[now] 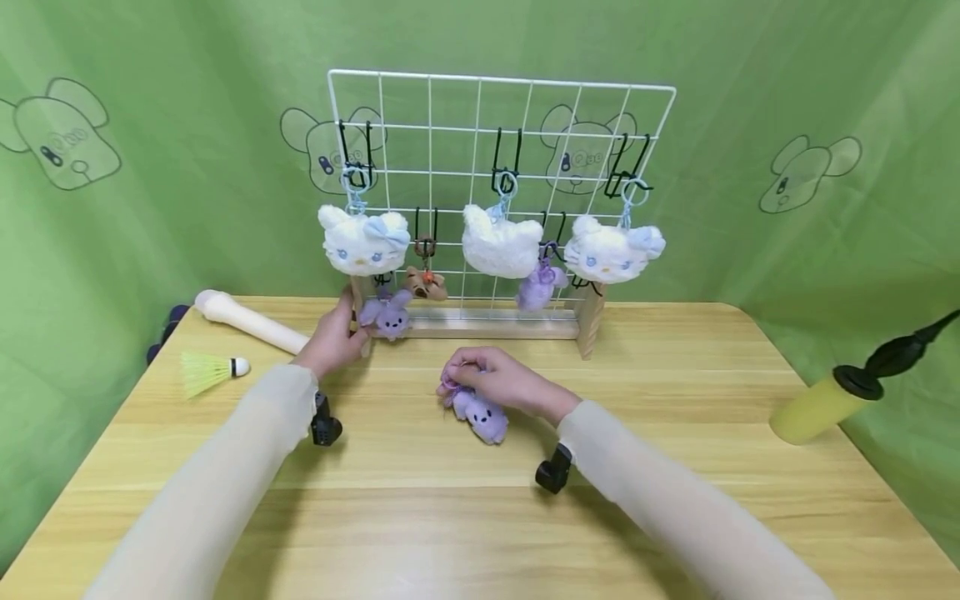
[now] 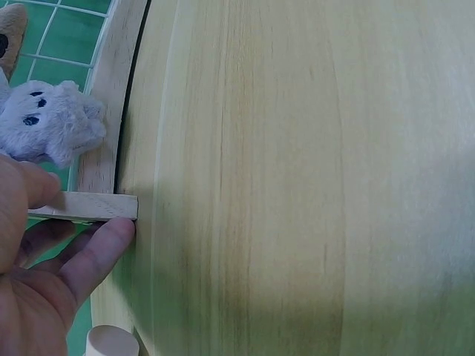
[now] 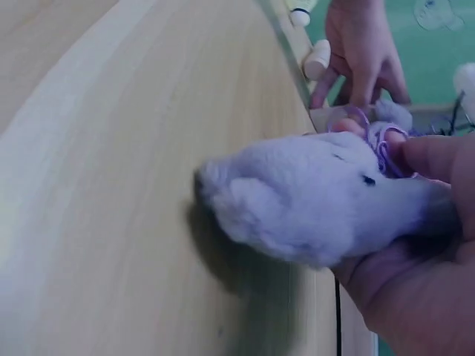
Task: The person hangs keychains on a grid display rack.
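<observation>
In the head view my right hand (image 1: pixel 498 379) pinches the purple ring of a plush bunny keychain (image 1: pixel 483 417) above the table. The right wrist view shows the lilac plush (image 3: pixel 289 196) hanging beside the palm, its ring (image 3: pixel 382 148) at the fingertips. My left hand (image 1: pixel 333 333) grips the left wooden foot (image 2: pixel 96 205) of a white wire grid rack (image 1: pixel 510 81), thumb on one side and fingers on the other. Close to that thumb hangs another purple bunny plush (image 1: pixel 390 317). White cat plushes (image 1: pixel 365 242) and a brown plush (image 1: pixel 426 285) also hang from the rack's black hooks.
On the left of the table lie a white rod (image 1: pixel 251 321) and a yellow shuttlecock (image 1: pixel 213 371). A yellow hand pump (image 1: pixel 813 408) with a black nozzle lies at the right edge. Green fabric (image 1: pixel 750 67) hangs behind the rack.
</observation>
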`<act>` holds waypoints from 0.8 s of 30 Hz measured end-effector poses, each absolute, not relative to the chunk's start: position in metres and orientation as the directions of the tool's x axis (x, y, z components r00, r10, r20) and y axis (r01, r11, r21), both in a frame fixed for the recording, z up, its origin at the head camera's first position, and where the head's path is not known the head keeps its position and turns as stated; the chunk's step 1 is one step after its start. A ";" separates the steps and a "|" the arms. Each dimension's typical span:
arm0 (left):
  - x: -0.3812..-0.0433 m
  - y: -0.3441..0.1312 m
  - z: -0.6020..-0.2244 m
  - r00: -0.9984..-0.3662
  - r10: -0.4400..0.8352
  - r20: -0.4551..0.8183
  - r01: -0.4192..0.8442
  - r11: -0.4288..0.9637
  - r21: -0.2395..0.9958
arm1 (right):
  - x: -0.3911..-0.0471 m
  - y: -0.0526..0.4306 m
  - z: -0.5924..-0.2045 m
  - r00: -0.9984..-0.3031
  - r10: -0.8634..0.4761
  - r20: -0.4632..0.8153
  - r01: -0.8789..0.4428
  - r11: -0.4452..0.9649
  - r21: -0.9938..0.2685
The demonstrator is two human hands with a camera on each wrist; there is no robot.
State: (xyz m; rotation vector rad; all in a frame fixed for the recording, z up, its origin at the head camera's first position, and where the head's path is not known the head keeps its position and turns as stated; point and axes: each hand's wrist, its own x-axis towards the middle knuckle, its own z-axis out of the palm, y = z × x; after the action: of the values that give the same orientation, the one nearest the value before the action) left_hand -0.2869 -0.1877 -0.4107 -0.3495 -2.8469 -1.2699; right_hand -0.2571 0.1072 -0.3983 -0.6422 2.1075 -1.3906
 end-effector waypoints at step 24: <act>-0.290 -0.186 -0.414 -0.973 0.207 0.098 0.210 0.633 0.745 | -0.254 0.210 -0.386 -0.961 -0.141 0.238 -0.235 -0.036 -0.971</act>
State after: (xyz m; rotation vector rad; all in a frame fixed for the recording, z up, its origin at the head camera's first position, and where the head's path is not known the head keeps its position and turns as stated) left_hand -0.2901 -0.1857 -0.4145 -0.3615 -2.8360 -1.2939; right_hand -0.2544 0.2105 -0.3865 -0.4347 2.2258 -2.2690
